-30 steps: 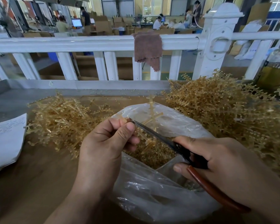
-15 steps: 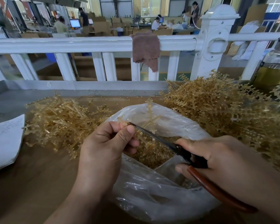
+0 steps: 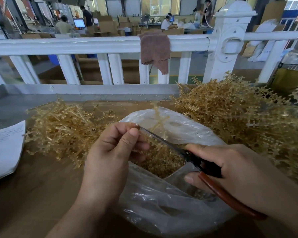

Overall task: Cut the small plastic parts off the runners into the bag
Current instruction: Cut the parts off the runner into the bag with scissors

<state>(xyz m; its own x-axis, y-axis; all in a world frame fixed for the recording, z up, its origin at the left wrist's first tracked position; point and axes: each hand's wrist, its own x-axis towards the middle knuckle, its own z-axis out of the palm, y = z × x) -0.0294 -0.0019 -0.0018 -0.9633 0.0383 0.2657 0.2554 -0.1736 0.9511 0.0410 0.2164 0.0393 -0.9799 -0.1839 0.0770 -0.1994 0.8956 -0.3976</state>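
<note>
My left hand (image 3: 110,152) pinches a thin amber plastic runner (image 3: 159,122) over the mouth of a clear plastic bag (image 3: 162,208). My right hand (image 3: 234,172) grips scissors (image 3: 165,141) with red-brown handles, the dark blades lying along the runner just right of my left fingertips. Small amber cut parts (image 3: 162,162) fill the bottom of the bag beneath the blades.
A heap of amber runners (image 3: 239,114) lies to the right, and a flatter heap of runners (image 3: 64,127) lies to the left. Papers (image 3: 3,148) sit at the left edge, a jar (image 3: 292,71) at the far right. A white railing (image 3: 100,45) with a brown cloth (image 3: 155,50) borders the back.
The scissor blades have slid a little further along the runner toward my left fingertips. Both hands stay over the bag.
</note>
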